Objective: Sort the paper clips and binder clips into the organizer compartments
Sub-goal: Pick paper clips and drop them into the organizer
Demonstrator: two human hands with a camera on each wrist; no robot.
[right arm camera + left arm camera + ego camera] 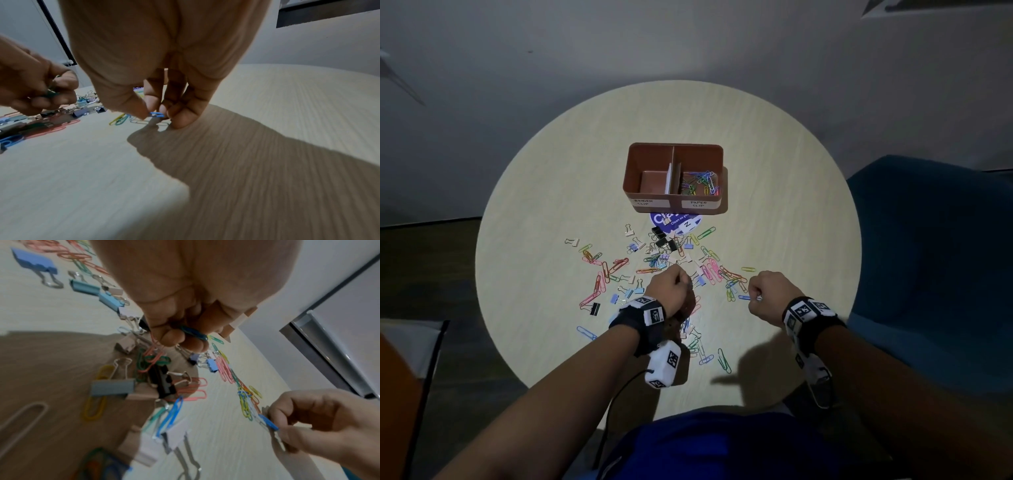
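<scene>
A brown two-compartment organizer (647, 192) stands mid-table. Its right part, labelled paper clip, holds several coloured paper clips (700, 183); the left part, labelled binder clip, shows none. Loose paper clips and binder clips (654, 263) lie scattered in front of it. My left hand (671, 287) hovers over the pile, fingers curled around a blue-green paper clip (194, 334). My right hand (765, 293) is low at the pile's right edge, thumb and forefinger pinching a blue paper clip (156, 114) that lies close to the tabletop.
The round pale wooden table (774, 192) has bare surface to the right and behind the organizer. A purple round sticker (678, 222) lies just in front of the organizer. A blue chair (935, 257) stands at the right, an orange one (393, 404) at lower left.
</scene>
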